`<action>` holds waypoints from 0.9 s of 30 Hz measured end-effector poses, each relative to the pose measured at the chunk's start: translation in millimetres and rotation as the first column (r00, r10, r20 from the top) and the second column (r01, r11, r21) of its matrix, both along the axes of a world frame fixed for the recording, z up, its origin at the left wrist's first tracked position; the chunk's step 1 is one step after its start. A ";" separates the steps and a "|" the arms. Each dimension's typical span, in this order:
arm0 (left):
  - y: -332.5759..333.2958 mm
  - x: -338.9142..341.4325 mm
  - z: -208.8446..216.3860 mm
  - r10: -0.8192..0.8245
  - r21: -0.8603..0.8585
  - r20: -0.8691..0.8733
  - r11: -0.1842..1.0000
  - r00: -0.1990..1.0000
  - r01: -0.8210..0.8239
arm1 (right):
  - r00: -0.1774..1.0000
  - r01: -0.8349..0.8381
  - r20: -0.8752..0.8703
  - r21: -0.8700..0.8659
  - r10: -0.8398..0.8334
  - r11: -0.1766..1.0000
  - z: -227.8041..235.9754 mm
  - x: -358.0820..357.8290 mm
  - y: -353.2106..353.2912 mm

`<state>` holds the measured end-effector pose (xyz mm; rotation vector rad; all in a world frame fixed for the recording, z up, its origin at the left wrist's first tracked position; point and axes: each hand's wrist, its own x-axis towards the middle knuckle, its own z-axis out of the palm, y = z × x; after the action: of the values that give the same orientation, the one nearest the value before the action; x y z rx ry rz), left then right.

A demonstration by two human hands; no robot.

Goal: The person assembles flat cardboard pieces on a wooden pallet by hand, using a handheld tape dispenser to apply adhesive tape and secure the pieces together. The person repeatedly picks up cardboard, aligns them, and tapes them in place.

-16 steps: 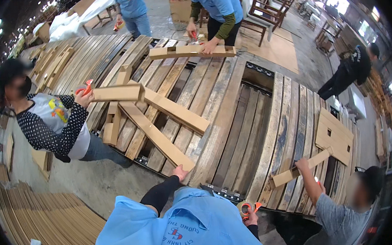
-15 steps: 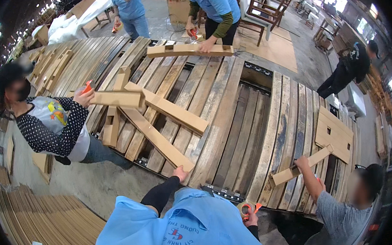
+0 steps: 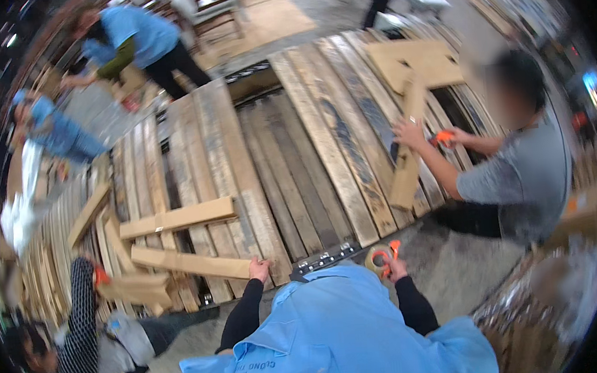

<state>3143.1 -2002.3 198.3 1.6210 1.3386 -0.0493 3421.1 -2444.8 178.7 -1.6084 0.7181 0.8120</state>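
Observation:
My left hand is closed on the near end of a long, narrow cardboard box lying on the slatted wooden table. In my right hand is a tape dispenser with an orange-red handle and a roll of tape, held beside the table's front edge. A second long cardboard box lies just beyond the first. At the left, a co-worker holds another cardboard box and an orange tape dispenser.
To my right, a co-worker in grey holds a narrow cardboard box and an orange tape dispenser. A flat cardboard piece with cut-outs lies beyond. Dark recessed slats run across the table. Other people in blue stand at the far left.
My view has swung right, so the table and boxes appear further left. My left hand stays on the box end, and the tape dispenser remains in my right. The co-worker at right has tilted their box.

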 end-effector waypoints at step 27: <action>-7.3 44.2 -40.9 -0.113 -0.071 -0.005 0.991 0.994 0.113 | 0.996 0.089 -0.009 -0.087 -0.090 0.992 10.8 35.8 -21.2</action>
<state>3187.3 -2009.6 157.4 1.6371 1.2373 -0.1703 3456.9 -2466.0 189.5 -1.6367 0.8388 0.7356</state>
